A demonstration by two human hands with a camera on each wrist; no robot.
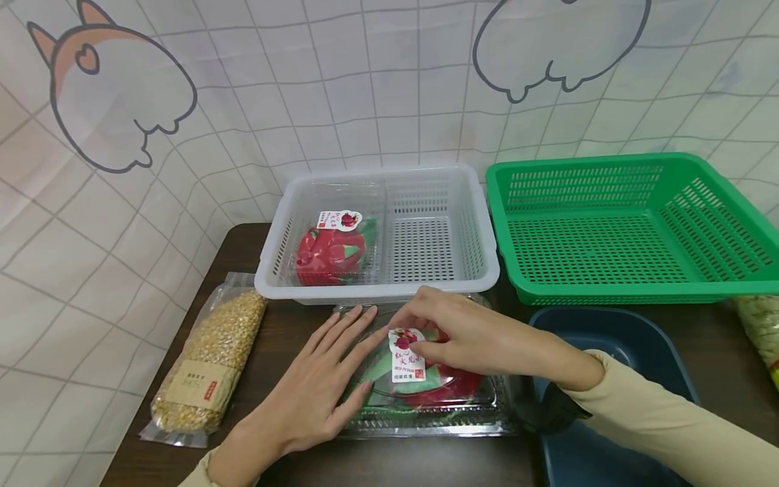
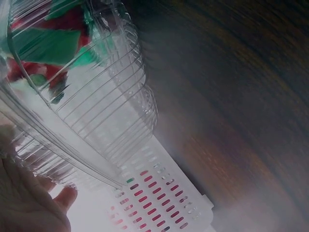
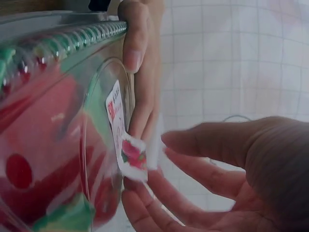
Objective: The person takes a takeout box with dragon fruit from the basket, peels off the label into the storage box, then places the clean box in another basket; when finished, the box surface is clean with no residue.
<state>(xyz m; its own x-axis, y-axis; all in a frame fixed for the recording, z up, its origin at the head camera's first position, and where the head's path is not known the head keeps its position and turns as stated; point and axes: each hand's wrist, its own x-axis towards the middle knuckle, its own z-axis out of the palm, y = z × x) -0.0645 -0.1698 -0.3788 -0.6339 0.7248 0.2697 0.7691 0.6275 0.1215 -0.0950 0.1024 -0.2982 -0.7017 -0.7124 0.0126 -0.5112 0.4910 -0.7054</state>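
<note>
A clear plastic clamshell box (image 1: 426, 423) with red and green dragon fruit (image 1: 450, 385) inside lies on the dark table in front of me. On its lid is a white label (image 1: 408, 362) with a dragon fruit picture; in the right wrist view the picture end of the label (image 3: 134, 157) stands bent away from the lid. My left hand (image 1: 322, 379) rests on the lid's left side with its fingers spread. Over the label, my right hand (image 1: 462, 331) has its fingertips right at the picture end. Its thumb (image 3: 203, 140) and fingers stand apart in the right wrist view.
Behind the box stands a white basket (image 1: 377, 292) holding another labelled dragon fruit box (image 1: 335, 250). A green basket (image 1: 608, 292) is at the back right, with a dark blue bin (image 1: 621, 325) before it. A bag of corn kernels (image 1: 207, 358) lies left; another bag (image 1: 757, 325) is at the right edge.
</note>
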